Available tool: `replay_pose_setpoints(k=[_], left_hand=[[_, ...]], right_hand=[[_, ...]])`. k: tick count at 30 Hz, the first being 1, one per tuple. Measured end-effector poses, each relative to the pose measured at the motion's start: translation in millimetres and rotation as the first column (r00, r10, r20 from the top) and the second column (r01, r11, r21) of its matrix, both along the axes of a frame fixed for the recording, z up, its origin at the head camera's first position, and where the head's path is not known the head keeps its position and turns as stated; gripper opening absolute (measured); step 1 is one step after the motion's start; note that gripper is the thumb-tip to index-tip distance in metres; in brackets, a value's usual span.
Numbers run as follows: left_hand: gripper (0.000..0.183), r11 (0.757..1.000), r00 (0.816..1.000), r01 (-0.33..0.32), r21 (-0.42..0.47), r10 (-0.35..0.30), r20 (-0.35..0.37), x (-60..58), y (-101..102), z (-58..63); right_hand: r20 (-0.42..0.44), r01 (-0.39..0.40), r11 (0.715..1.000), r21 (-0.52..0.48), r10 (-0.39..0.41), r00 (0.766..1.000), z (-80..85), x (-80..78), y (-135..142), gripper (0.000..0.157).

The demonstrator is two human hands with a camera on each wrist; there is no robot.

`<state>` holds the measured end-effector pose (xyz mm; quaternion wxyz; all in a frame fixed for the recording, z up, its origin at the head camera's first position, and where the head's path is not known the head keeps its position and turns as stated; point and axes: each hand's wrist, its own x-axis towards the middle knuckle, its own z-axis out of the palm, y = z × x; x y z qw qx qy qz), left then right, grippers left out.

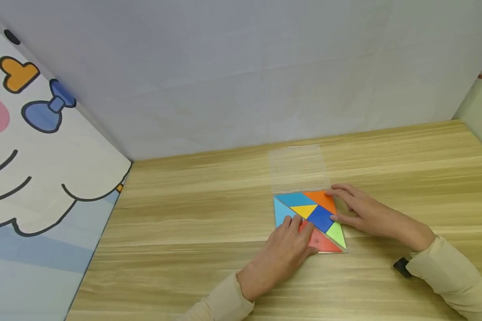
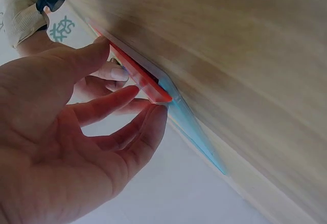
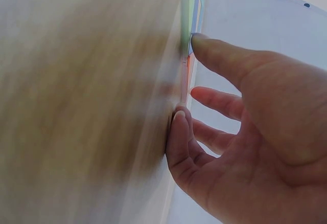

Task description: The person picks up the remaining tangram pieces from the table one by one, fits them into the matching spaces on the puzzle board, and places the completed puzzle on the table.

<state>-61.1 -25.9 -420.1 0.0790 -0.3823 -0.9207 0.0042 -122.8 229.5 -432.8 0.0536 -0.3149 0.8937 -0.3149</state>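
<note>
A square tangram set lies in a shallow clear plastic tray [image 1: 345, 253] on the table. My left hand [image 1: 284, 249] is over its near left part, thumb and fingertips holding the red triangle [image 1: 324, 243] at its edges. In the left wrist view one corner of that red triangle [image 2: 162, 97] is tilted up out of the tray, beside the light blue triangle [image 2: 196, 132]. From the right side, my right hand [image 1: 365, 213] rests its thumb on the dark blue square [image 1: 320, 218], with fingertips at the far right corner by the orange piece [image 1: 321, 199].
A clear plastic lid [image 1: 299, 167] lies flat just beyond the tray. Light green [image 1: 337, 235], yellow [image 1: 304, 210] and teal [image 1: 293, 199] pieces fill the rest of the set. A pale wall [image 1: 265, 80] stands behind the wooden table [image 1: 176, 214], and a cartoon-printed panel [image 1: 44, 169] is at left.
</note>
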Motion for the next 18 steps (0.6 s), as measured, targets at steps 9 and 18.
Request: replay_pose_setpoints(k=[9, 18], left_hand=[[0.039, 1.0, 1.0, 0.001, 0.006, -0.001, -0.01, -0.2, 1.0, -0.8], [0.037, 0.999, 1.0, -0.007, 0.035, 0.007, 0.0, 0.8, 2.5, -0.4]], right_hand=[[0.004, -0.004, 1.0, -0.002, 0.004, 1.0, 0.1, -0.5, 0.5, 0.056], [0.025, 0.004, 1.0, 0.009, -0.005, 1.0, 1.2, -0.6, 0.6, 0.056]])
